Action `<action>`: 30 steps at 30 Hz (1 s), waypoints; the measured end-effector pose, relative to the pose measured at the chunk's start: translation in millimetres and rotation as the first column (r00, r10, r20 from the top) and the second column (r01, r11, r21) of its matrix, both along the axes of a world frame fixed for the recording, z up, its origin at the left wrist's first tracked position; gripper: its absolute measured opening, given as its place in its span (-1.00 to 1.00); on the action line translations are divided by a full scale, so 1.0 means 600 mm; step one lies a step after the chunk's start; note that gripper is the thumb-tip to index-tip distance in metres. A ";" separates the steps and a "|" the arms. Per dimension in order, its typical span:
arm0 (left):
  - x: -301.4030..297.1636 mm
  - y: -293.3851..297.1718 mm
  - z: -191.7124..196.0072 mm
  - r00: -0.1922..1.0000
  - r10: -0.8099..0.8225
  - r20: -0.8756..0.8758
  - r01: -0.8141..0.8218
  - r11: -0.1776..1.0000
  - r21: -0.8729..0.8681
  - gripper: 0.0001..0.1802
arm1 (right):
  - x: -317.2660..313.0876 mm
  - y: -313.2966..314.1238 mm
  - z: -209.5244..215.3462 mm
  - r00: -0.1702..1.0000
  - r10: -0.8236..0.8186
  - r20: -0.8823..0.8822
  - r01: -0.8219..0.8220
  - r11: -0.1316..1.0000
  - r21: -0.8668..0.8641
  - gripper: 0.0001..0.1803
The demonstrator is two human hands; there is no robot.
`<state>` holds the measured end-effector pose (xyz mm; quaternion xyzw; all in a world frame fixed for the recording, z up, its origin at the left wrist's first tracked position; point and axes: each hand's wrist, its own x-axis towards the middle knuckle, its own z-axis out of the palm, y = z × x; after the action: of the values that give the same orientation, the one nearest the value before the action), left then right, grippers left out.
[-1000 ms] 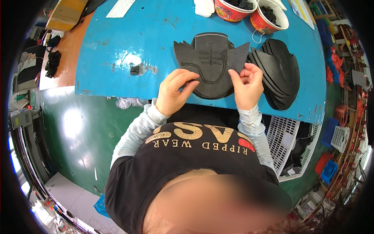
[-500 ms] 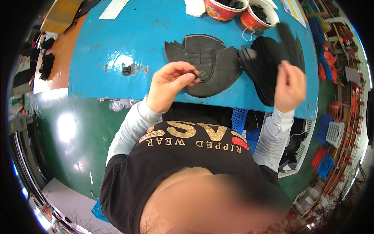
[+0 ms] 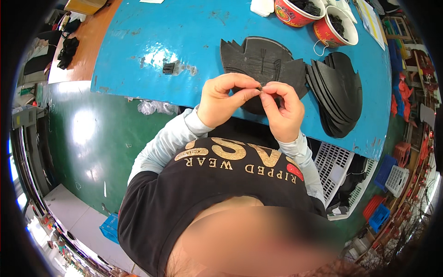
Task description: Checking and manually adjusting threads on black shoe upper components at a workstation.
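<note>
The left hand (image 3: 224, 99) and the right hand (image 3: 284, 111) are both pinching a tiny dark piece (image 3: 260, 87) between thumb and forefinger, their fingertips meeting around it; its shape is too small to tell. The piece is showing over the near part of the grooved black panel (image 3: 258, 57), which is lying on the blue table (image 3: 134, 87). Just right of that panel, a fanned black stack (image 3: 339, 92) is lying; beyond the panel, rightward, two red tubs (image 3: 324, 34) are holding black bits (image 3: 305, 6); well left of it, a small black bundle (image 3: 169, 68) is resting.
</note>
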<state>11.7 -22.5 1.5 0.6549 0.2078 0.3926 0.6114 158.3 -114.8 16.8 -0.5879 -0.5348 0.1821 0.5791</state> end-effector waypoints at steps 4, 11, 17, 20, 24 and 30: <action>-0.009 -0.006 -0.007 0.999 -0.036 -0.011 0.037 0.998 0.042 -0.81 | -0.010 -0.024 -0.016 0.943 -0.004 -0.332 -0.040 0.991 -0.126 -0.83; -0.006 0.002 -0.006 0.996 -0.091 0.005 0.090 0.991 0.101 -0.79 | 0.000 -0.019 -0.006 0.768 0.052 -0.638 -0.185 0.972 -0.143 -0.79; 0.000 -0.003 -0.016 0.981 -0.120 0.150 0.147 0.972 -0.185 -0.85 | -0.003 -0.030 -0.015 0.994 0.070 -0.079 -0.081 0.988 -0.135 -0.73; -0.006 -0.003 -0.005 0.988 -0.146 0.055 0.154 0.974 -0.169 -0.82 | -0.010 -0.027 -0.022 0.947 0.032 -0.321 -0.082 0.986 -0.142 -0.77; -0.012 0.006 0.005 0.983 -0.185 -0.014 0.182 0.975 -0.130 -0.84 | 0.013 -0.018 -0.013 0.612 0.116 -0.782 -0.300 0.949 -0.094 -0.78; -0.006 0.038 0.014 0.986 0.050 -0.160 0.067 0.757 0.650 -0.76 | 0.059 0.004 -0.002 0.846 0.043 -0.531 -0.155 0.974 -0.168 -0.81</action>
<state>8.1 0.3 9.9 0.8582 0.1054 0.3812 0.3270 193.4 -112.1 15.4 -0.5436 -0.3650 0.4190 0.6290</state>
